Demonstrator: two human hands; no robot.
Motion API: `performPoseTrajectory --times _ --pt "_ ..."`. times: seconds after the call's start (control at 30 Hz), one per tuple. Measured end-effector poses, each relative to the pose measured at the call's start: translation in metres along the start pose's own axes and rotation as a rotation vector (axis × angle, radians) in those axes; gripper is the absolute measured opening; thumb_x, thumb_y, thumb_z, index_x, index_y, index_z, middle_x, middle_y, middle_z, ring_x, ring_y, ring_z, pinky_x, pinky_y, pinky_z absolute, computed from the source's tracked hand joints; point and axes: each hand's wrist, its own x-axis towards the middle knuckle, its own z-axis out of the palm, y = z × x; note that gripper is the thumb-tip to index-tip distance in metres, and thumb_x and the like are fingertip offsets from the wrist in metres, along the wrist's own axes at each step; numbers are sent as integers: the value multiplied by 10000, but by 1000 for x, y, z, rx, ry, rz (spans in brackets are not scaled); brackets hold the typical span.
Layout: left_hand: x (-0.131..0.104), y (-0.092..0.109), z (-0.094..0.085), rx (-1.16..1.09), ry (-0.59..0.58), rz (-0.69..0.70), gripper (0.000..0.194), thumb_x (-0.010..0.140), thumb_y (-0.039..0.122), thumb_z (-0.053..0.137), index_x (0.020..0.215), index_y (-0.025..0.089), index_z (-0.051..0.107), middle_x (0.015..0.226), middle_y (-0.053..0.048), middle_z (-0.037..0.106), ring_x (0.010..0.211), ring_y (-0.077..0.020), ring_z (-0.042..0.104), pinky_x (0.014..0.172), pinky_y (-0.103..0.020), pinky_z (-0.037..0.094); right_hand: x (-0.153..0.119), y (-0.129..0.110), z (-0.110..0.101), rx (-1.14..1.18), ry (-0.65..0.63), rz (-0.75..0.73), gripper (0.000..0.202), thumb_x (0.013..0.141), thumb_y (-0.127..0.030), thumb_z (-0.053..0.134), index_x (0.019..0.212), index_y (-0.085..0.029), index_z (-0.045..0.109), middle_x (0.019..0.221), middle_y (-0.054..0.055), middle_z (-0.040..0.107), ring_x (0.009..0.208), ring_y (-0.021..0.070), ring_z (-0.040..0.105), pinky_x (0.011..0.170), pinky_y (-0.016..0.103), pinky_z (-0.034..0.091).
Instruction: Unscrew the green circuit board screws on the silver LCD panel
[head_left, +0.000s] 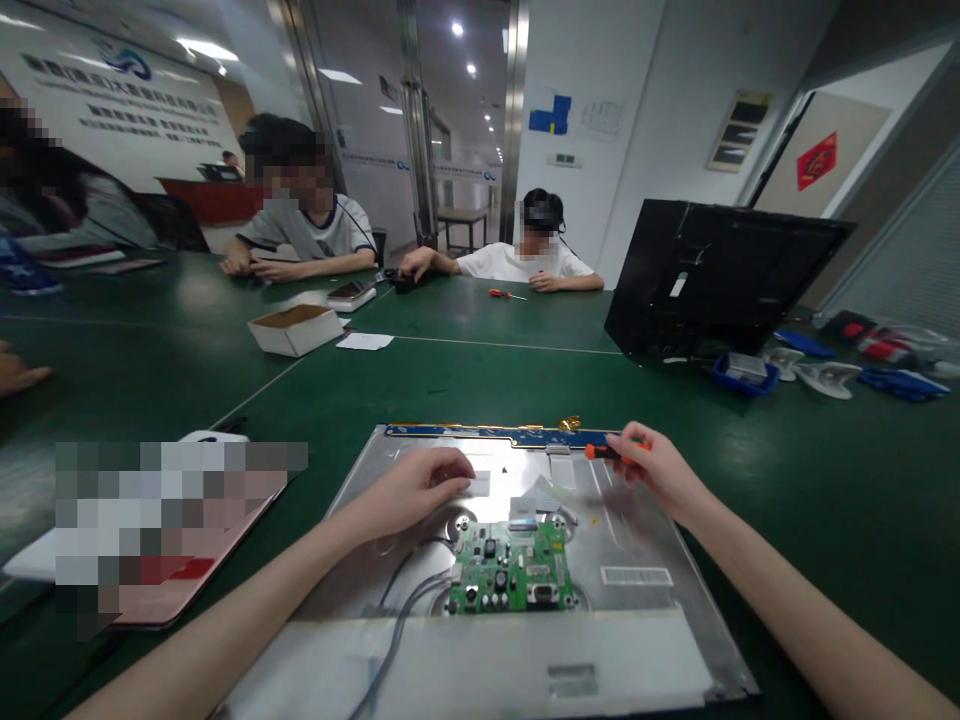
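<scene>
An LCD panel (637,540) lies flat with its metal back up on the green table. My left hand (420,490) is over its upper left, fingers loosely bent and thumb apart, with no object showing in it. In my right hand (649,462) is an orange and black screwdriver (600,452), its handle pointing left by the panel's top right edge. Along that top edge runs a narrow blue circuit strip (487,434). A green circuit board (514,565) sits mid-panel, with grey cables (405,620) leaving on its left and a flat ribbon above.
A dark monitor housing (720,270) stands at the right behind a blue tray (746,375) of small parts. Left of me lie a pink clipboard (217,560) and papers. A white open box (296,330) and another screwdriver (502,294) lie farther back. Several people sit around the table.
</scene>
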Motion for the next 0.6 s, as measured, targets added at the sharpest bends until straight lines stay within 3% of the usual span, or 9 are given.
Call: performPoseTrajectory --times 0.17,0.33,0.6 --pt "25 4 2 100 8 58 136 839 273 585 900 176 658 922 -60 686 816 -194 602 718 -274 447 -7 19 -5 97 38 56 530 598 -613 781 691 -210 450 620 -14 615 456 93 532 374 183 369" --pt "52 12 13 172 -99 100 111 759 213 631 857 173 663 838 -33 675 728 -168 596 621 -234 418 -7 21 1 128 -2 65 494 630 -595 773 747 -198 503 638 -23 617 461 80 524 378 167 369" --pt "64 12 25 138 -124 64 82 759 161 602 746 155 682 721 -31 674 662 -158 597 593 -231 401 -9 25 2 124 -55 60 463 675 -577 750 758 -201 494 663 -15 652 453 78 517 377 166 353"
